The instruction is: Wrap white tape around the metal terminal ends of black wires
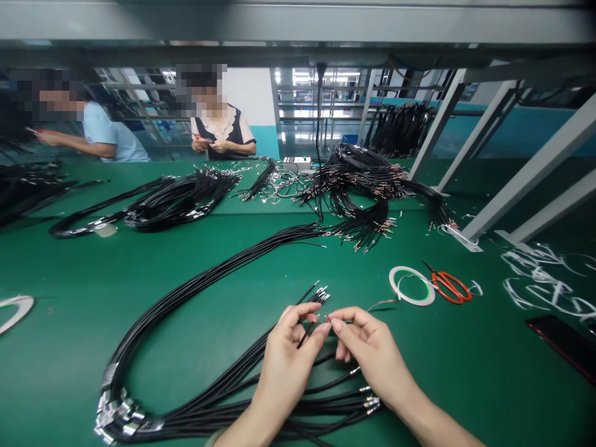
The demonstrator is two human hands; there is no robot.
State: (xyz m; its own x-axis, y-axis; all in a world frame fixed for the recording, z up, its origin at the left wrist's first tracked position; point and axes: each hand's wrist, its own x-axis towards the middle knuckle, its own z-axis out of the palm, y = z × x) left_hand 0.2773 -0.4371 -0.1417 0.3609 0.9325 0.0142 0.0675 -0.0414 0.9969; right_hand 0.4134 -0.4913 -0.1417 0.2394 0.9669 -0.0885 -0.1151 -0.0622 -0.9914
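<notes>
My left hand point(286, 360) is closed around a small bunch of black cables point(313, 297), whose metal-tipped ends stick up past my fingers. My right hand point(367, 347) pinches at the same cable ends, thumb and forefinger pressed together right beside my left fingertips. Below my hands, more black cables with metal terminals point(370, 403) lie on the green table point(69, 347). They belong to a long looped bundle point(153, 316) taped together at the lower left point(116, 416).
A roll of white tape point(412, 285) and orange-handled scissors point(449, 287) lie right of my hands. A dark phone point(563, 341) lies at the far right. Heaps of black cables point(358, 180) cover the far table. Two other people work across it. Slanted metal frame legs point(526, 177) stand at right.
</notes>
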